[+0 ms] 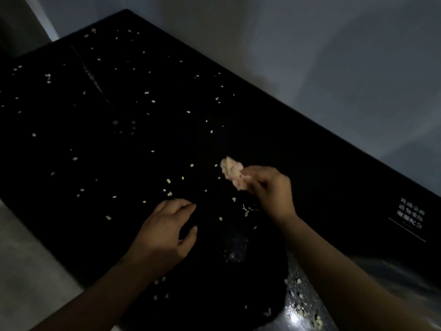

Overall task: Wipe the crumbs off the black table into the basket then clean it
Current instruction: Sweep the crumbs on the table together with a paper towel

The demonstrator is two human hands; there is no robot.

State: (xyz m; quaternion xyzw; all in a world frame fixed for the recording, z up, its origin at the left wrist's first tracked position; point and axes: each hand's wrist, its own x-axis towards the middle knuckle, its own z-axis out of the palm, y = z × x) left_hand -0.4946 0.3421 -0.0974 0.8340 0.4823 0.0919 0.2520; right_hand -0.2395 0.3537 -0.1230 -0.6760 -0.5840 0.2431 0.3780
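Note:
The black table fills most of the head view, with pale crumbs scattered all over it. My right hand is shut on a crumpled white tissue, held just over the table at centre right. My left hand lies palm down near the front edge, its fingers curled and thumb apart; the dark hides whether it grips anything. Below the hands is a dark round shape that looks like the basket, and a shiny plastic liner beside it holds several crumbs.
A pale wall runs behind the table's far edge. White printed text marks the table's right end. Grey floor shows at the lower left. The scene is dim.

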